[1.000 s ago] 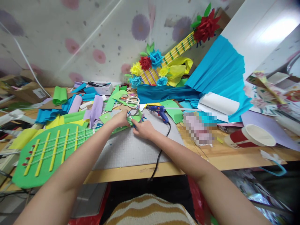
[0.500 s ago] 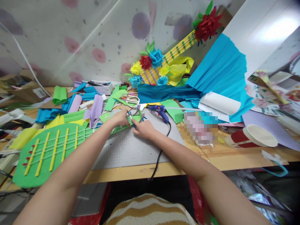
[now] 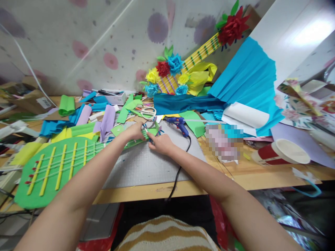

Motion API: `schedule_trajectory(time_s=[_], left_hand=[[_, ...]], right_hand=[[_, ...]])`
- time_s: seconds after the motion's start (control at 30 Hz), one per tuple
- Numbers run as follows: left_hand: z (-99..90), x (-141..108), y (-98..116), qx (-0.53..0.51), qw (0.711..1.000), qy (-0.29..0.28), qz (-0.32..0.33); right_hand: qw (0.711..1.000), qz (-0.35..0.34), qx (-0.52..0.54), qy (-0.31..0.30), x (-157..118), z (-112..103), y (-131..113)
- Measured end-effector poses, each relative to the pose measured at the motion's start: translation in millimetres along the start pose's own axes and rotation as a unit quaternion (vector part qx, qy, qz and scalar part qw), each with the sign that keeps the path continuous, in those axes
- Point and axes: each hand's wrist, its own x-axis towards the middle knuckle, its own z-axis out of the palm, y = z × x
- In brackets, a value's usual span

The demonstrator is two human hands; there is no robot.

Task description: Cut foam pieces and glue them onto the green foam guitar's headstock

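Note:
A green paper guitar with yellow strips and pale strings lies across the left of the table, its neck reaching toward the middle. My left hand is closed around the far end of the neck, from the upper side. At the same end, my right hand has its fingers pressed together on the head, by small blue pegs and a white string. My fingertips partly hide what they pinch there. My left forearm covers part of the neck. Just right of my hands a blue glue gun lies on the grey cutting mat.
White-handled scissors and paper scraps lie behind my hands. Rolled crepe paper is heaped at left. A yellow paper guitar with flowers leans on the wall. A paper cup stands at right; the black cord crosses the table edge.

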Motion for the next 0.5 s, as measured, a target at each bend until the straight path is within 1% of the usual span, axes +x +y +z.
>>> schedule_trajectory(time_s=[0.07,0.13,0.23,0.33,0.5], left_hand=[[-0.5,-3.4,2.5,0.014,1.000,0.008,-0.005],[0.4,-7.1,4.5,0.032,0.999,0.029,-0.001],[4.9,-12.6,5.5,0.048,0.996,0.066,0.022],[11.7,-17.2,5.0,0.036,0.994,0.099,0.036],[24.9,-20.4,4.9,0.000,0.991,0.131,0.032]], right_hand=[[1.000,0.003,0.004,0.001,-1.8,0.1,0.7],[1.000,0.005,0.010,0.009,-5.4,1.2,2.8],[0.999,0.010,0.025,0.047,-13.1,3.9,9.2],[0.993,0.006,0.048,0.112,-19.7,2.4,18.8],[0.967,0.003,0.067,0.246,-21.8,-13.0,35.0]])
